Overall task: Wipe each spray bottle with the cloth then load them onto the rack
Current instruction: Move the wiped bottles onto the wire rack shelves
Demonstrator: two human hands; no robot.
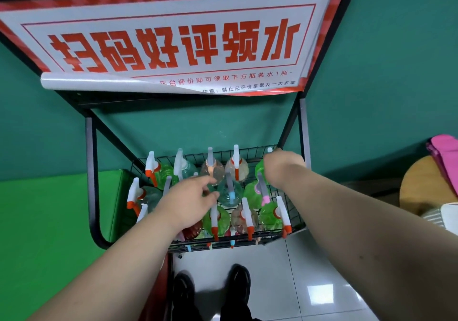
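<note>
Rack [88, 172] basket packed with upright bottles [218, 218]. Left hand [188, 201] loosely spread, holding nothing, and nearer the blue-trigger bottle [228, 195], just right of its fingertips. Right hand [280, 169] over the back-right green bottle [260, 172] - fingers hidden, grip cannot be told.

Two bare forearms [359, 211] enter from the lower left and lower right of the frame, uncovered all the way to the left hand [188, 204] and the right hand [281, 169]. At bottom centre are two black shoes [239, 279] with rounded toes, under dark trouser legs [235, 314].
</note>
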